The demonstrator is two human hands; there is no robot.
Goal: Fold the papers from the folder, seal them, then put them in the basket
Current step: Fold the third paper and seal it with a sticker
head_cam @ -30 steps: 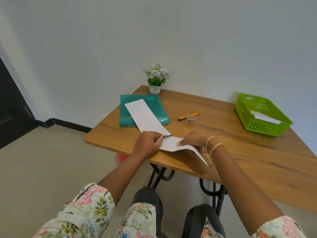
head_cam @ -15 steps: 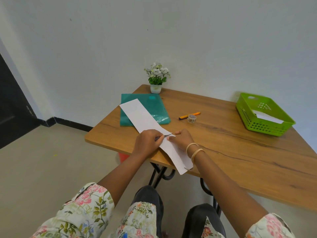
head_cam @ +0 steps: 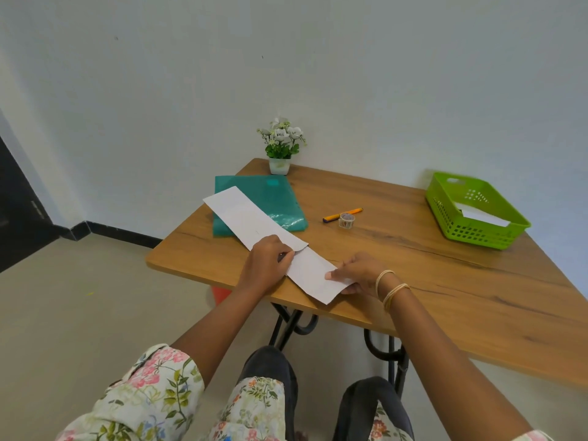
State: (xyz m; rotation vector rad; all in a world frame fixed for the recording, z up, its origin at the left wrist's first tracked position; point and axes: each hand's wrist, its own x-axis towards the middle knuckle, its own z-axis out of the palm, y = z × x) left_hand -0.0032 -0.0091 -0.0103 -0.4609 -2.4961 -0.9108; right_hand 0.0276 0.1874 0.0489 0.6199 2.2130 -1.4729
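A long folded strip of paper [head_cam: 270, 230] lies slantwise across the near corner of the worktop [head_cam: 429, 272], its far end resting on the green folder [head_cam: 273, 198]; the left hand [head_cam: 270, 262] presses its middle flat, fingers [head_cam: 288, 256] curled down on the sheet at a crease line, and whether they pinch anything I cannot tell; the right hand [head_cam: 356, 275] grasps the near end, thumb on top and the rest beneath, so the paper runs between the two hands and on beyond the left fingers; judging by this, the lengthwise fold is made and a crosswise fold is in hand; sealing is not yet done, since the tape roll [head_cam: 346, 220] and the pen [head_cam: 342, 214] sit untouched beyond the right fingers; well off to the right of them the green basket [head_cam: 445, 214] already holds one folded paper [head_cam: 483, 214], so at least one piece seems finished, and this one is left to fold, seal and drop in; whether more sheets wait in the folder cannot be told.
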